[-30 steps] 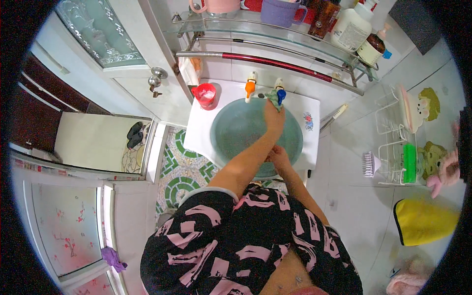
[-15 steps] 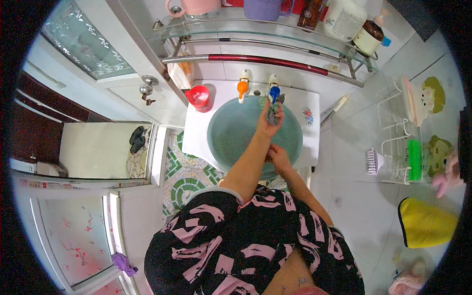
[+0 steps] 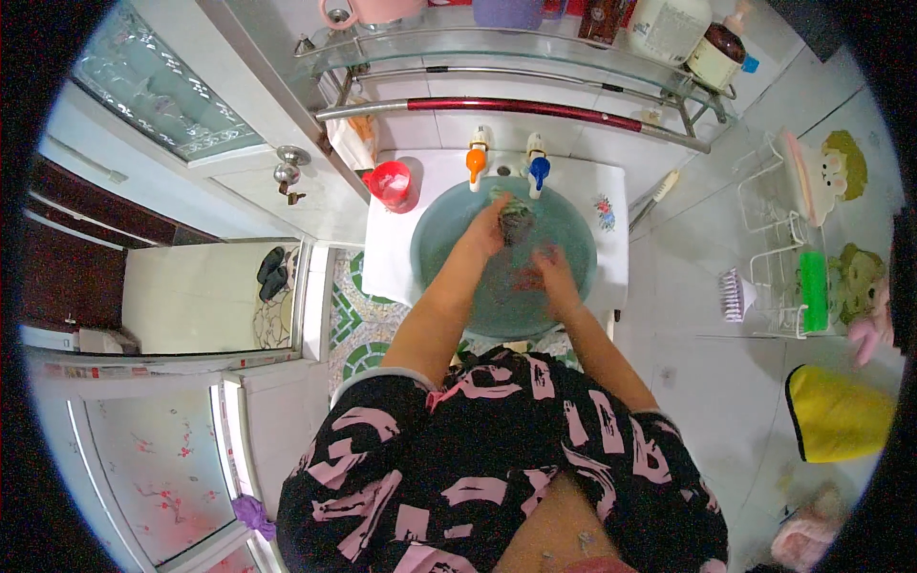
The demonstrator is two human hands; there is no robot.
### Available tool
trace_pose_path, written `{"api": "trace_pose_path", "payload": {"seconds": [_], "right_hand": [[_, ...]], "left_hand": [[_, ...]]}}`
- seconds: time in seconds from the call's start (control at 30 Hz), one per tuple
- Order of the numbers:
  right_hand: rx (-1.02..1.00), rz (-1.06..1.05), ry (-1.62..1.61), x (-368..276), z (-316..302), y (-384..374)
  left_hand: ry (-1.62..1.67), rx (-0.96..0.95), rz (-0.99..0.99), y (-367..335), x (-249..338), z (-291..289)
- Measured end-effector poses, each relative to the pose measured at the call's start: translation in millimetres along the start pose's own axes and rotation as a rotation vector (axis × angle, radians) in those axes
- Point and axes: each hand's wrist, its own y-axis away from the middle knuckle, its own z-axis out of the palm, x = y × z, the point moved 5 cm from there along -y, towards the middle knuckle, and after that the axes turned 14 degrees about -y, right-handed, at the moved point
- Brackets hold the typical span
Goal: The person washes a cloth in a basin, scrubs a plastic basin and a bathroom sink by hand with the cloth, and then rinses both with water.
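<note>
My left hand [image 3: 490, 225] is closed on a bunched grey-green cloth [image 3: 517, 222] over the left middle of a teal basin [image 3: 420, 250]. My right hand [image 3: 556, 274] is low in the basin, to the right of the cloth and apart from it. Its fingers are blurred, and a reddish patch shows beside them that I cannot make out. The basin sits in a white washstand [image 3: 387, 250]. Behind it are two taps, one with an orange handle [image 3: 476, 162] and one with a blue handle [image 3: 540, 170].
A red cup [image 3: 390, 184] stands at the washstand's back left. Above the taps runs a glass shelf [image 3: 535, 55] with bottles and mugs, and a red rail [image 3: 523, 114]. To the right, a wire rack [image 3: 772, 205] and a yellow cloth [image 3: 841, 414] hang on the tiles.
My left hand has drawn the cloth away from the blue-handled tap, leftward and a little nearer. My right hand has moved farther forward and slightly right inside the basin.
</note>
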Motion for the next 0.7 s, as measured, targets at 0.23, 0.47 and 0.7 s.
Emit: {"api": "trace_pose_path", "payload": {"seconds": [0.23,0.47,0.7], "right_hand": [[0.053,-0.143,0.271,2,-25,-62],[0.179,0.046,0.494,31,-50,-124],[-0.044,-0.481,1.487,81,-58,-147]], "left_hand": [[-0.122,-0.144,-0.076,34,-19,-30],[-1.298,0.368,-0.06,6,-36,-107],[-1.805,0.233,0.026,-5,-68,-89]]}}
